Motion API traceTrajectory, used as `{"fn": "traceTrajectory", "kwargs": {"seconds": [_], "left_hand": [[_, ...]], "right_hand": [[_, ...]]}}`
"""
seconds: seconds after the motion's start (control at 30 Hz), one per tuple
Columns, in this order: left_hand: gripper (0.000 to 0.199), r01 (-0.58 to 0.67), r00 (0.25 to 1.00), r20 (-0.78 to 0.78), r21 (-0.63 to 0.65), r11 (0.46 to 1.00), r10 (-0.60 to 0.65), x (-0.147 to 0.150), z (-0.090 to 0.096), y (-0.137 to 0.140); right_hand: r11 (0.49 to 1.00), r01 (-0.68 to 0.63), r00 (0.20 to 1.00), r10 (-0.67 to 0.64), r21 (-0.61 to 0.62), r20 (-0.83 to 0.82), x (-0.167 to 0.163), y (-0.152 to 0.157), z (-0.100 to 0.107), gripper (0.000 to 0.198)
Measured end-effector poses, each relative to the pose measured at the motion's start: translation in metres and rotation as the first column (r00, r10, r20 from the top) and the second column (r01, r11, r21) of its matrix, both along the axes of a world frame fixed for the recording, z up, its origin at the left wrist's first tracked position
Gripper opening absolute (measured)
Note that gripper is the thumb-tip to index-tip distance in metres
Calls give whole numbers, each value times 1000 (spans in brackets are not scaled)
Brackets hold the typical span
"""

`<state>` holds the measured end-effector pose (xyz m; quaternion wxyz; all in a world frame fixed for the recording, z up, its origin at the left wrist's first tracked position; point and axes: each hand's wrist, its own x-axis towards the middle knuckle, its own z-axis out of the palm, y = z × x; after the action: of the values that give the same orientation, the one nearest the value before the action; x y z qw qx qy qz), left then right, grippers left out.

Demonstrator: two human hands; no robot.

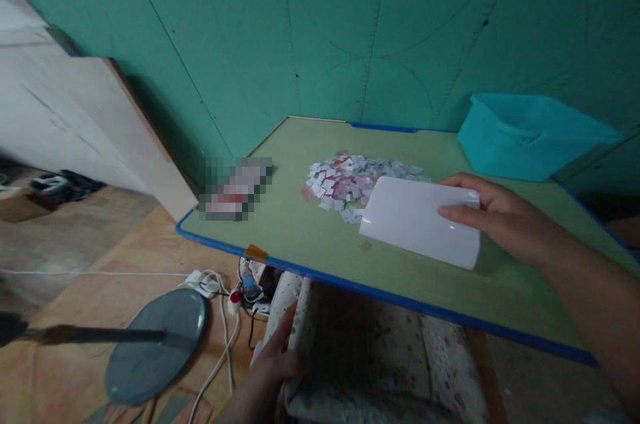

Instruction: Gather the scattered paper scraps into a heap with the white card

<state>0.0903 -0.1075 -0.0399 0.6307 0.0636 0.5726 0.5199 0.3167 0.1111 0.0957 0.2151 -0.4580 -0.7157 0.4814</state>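
White plastic panel (417,221): glossy, roughly rectangular, one edge curved; held above the counter (285,224), overlapping the right front of the paper pile (327,177) and hiding part of it. Right hand (480,211) pinches its far end, thumb on top, other fingers partly hidden. Pile: small loose squares, white and pinkish. Left hand (280,354), below and in front of pile, closed on the rim of a speckled white container (303,344); fingertips unclear, container's interior dark. Left of pile: pixelated flat object (240,194), surface illegible. Right of pile: smooth turquoise bin (515,144).
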Motion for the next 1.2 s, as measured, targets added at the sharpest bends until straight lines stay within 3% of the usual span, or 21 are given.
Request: {"fn": "traceTrajectory", "kwargs": {"seconds": [0.13,0.27,0.43,0.53,0.67,0.77,0.83,0.93,1.03,1.2], "left_hand": [[81,42,994,96,77,996,-49,1,10,-1],[79,6,988,154,95,995,-20,2,13,-1],[79,3,990,140,86,996,-15,0,11,-1],[79,-20,992,123,68,997,11,-1,5,-1],[67,-103,995,8,120,987,103,-8,-14,0],[67,-63,989,-129,87,994,74,-17,-26,1],[76,-19,991,-134,8,1000,20,-22,-29,0],[91,33,999,-11,-28,999,-34,-24,-25,-3],[90,8,995,96,11,1000,-9,-18,-14,-6],[88,-17,996,92,29,999,14,-11,-1,-3]], "right_hand": [[989,-118,991,123,-90,53,-2,-1,-1,31],[970,-185,981,192,-158,30,-1,-2,-2,32],[985,-130,991,131,-112,-6,-3,-3,0,29],[991,-118,993,118,-69,6,-5,-2,-1,28],[975,-208,978,209,-80,0,-5,-4,-4,26],[951,-279,960,280,-135,-14,-5,-7,-5,27],[939,-302,953,304,-161,-17,-4,-8,-6,26],[942,-297,954,298,-157,-13,-4,-8,-7,26],[947,-291,956,293,-133,-4,-4,-7,-8,26],[924,-354,933,360,-146,10,-5,-11,-7,27]]}}
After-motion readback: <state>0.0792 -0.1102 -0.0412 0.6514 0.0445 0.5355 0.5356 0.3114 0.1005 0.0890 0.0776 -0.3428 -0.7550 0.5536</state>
